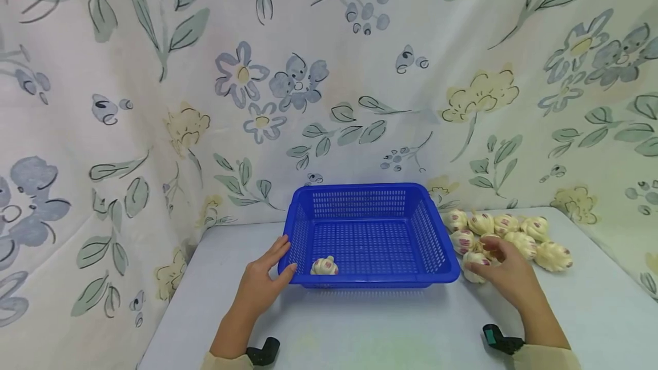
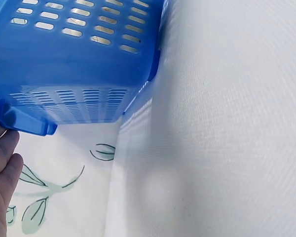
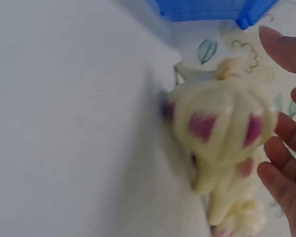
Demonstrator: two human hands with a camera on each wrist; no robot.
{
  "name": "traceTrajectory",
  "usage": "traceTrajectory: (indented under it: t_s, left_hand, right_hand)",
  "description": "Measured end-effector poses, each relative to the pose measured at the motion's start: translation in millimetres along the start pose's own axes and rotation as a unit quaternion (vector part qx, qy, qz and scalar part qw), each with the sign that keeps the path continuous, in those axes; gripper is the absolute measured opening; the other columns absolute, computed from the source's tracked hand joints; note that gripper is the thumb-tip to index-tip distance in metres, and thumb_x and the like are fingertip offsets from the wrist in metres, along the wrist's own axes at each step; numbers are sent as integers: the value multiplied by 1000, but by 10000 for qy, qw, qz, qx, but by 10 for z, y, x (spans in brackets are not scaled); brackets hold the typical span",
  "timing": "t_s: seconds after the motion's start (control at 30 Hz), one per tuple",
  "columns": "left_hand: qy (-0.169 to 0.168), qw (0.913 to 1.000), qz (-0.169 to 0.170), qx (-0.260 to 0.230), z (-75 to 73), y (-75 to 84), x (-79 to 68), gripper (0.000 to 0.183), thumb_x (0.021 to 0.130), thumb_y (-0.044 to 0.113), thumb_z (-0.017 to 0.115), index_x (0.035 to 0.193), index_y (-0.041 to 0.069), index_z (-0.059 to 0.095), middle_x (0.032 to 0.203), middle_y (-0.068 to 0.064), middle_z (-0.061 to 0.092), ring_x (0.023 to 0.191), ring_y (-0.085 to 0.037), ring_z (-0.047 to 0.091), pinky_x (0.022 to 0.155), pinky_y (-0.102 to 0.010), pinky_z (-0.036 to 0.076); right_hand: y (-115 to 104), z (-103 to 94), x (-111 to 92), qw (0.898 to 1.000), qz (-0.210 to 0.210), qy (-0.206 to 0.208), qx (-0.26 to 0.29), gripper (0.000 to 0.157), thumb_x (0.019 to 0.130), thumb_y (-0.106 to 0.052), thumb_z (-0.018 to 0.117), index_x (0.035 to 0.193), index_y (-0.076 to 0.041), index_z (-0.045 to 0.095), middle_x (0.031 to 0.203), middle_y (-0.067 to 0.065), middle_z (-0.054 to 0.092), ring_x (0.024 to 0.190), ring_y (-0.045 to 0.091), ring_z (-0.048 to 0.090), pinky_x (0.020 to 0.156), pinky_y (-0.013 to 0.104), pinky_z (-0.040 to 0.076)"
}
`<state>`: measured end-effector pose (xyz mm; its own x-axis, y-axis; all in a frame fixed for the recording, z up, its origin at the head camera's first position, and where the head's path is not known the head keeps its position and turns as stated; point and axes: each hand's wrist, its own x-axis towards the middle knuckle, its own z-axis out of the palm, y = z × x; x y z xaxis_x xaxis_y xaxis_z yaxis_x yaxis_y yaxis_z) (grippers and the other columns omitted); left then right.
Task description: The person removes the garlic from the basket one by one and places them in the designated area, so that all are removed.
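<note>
A blue plastic basket (image 1: 367, 278) with slotted walls stands on the table, one garlic bulb (image 1: 324, 266) lying in its front left corner. My left hand (image 1: 262, 278) touches the basket's left rim, fingers fairly straight and thumb near the front corner. In the left wrist view, the fingertips (image 2: 7, 143) meet the rim from outside. To the right of the basket, my right hand (image 1: 509, 273) reaches over a group of garlic bulbs (image 1: 521, 244), thumb and fingers spread apart. The right wrist view has a purple-marked garlic bulb (image 3: 222, 121) close to these fingers, with a gap between.
The white table (image 1: 226, 256) is backed by a floral curtain (image 1: 329, 101) just behind the basket. The garlic bulbs lie bunched beside the basket's right wall. A black wrist camera (image 1: 501, 340) is worn on the right wrist, another (image 1: 264, 352) on the left.
</note>
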<state>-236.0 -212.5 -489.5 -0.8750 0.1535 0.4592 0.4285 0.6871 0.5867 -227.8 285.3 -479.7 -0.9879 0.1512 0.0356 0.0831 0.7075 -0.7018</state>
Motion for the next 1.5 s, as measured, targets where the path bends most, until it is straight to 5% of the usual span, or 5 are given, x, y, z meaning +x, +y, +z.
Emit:
traceTrajectory:
  t_s: [0.17, 0.43, 0.63, 1.0, 1.5]
  left_hand:
    - [-29, 10000, 60, -47, 9, 4, 7, 53, 90, 28, 72, 136, 6, 59, 148, 1, 50, 136, -23, 48, 104, -43, 45]
    - [-36, 10000, -69, -43, 5, 6, 2, 54, 90, 30, 72, 137, 8, 58, 148, 2, 49, 137, -22, 47, 105, -43, 44]
    - [-79, 9999, -58, -72, -10, 18, 7, 53, 90, 28, 72, 137, 7, 58, 149, 1, 49, 137, -22, 46, 105, -43, 44]
    - [-112, 9997, -194, -41, -6, 21, 4, 54, 91, 31, 71, 138, 9, 58, 150, 2, 47, 138, -21, 45, 105, -42, 43]
    - [-75, 9999, -92, -41, -23, 41, 1, 54, 91, 31, 71, 137, 7, 58, 149, -1, 49, 137, -23, 47, 105, -44, 44]
  right_hand:
    - [-229, -54, -61, 9981, -176, 446, 383, 80, 85, -47, 74, 144, -4, 42, 145, 28, 44, 132, 53, 39, 78, 52, 57]
    - [-928, 294, -126, 9821, -1421, 445, 1150, 53, 90, -33, 72, 133, -8, 54, 134, 10, 58, 127, 26, 53, 103, 18, 46]
    - [-1323, 789, -28, 9668, -2008, -382, 1535, 43, 91, -36, 70, 128, -15, 59, 129, 6, 63, 126, 26, 57, 106, 45, 47]
    - [-1979, 1492, 138, 9572, -2159, -1856, 525, 52, 86, -38, 75, 132, -18, 60, 132, 3, 62, 120, 26, 57, 100, 49, 51]
    - [-2083, 1700, 215, 9272, -1859, -3114, -935, 49, 88, -41, 68, 129, -15, 66, 132, 7, 64, 129, 32, 54, 108, 57, 43]
